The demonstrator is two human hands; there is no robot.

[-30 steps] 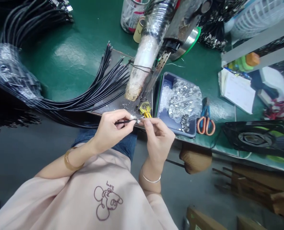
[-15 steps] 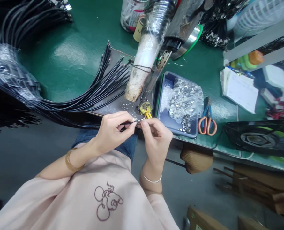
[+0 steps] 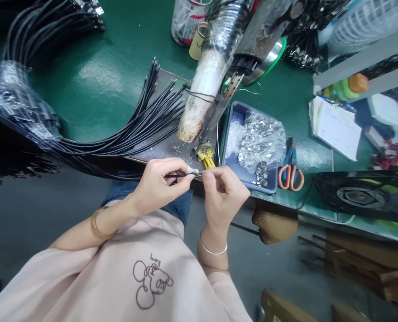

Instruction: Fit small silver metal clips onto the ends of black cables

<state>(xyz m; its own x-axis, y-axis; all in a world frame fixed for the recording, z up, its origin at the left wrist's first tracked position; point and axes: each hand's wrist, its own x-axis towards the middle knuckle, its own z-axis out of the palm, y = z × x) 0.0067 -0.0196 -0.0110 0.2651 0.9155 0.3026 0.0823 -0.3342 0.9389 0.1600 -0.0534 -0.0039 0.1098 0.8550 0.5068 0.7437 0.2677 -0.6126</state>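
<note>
My left hand [image 3: 163, 181] pinches a black cable near its end, over the front edge of the bench. Close to its right, my right hand [image 3: 224, 192] is closed at the cable's tip; what it grips is too small to make out. A bundle of black cables [image 3: 118, 141] fans out over a grey board [image 3: 155, 147] to the left. Just beyond my fingertips lies a yellow piece [image 3: 206, 154], under a machine's metal arm. To the right, a blue tray [image 3: 230, 163] holds clear plastic bags and small metal parts [image 3: 261, 173].
Orange-handled scissors [image 3: 290, 176] lie right of the tray. A white-wrapped tube [image 3: 199, 98] slants over the board. Further right are a black fan [image 3: 363, 194] and a notepad [image 3: 336, 129]. A clear jar [image 3: 187, 22] stands at the back.
My right hand has moved slightly right, and its fingertips are a little farther from the left ones. The left hand still pinches the cable.
</note>
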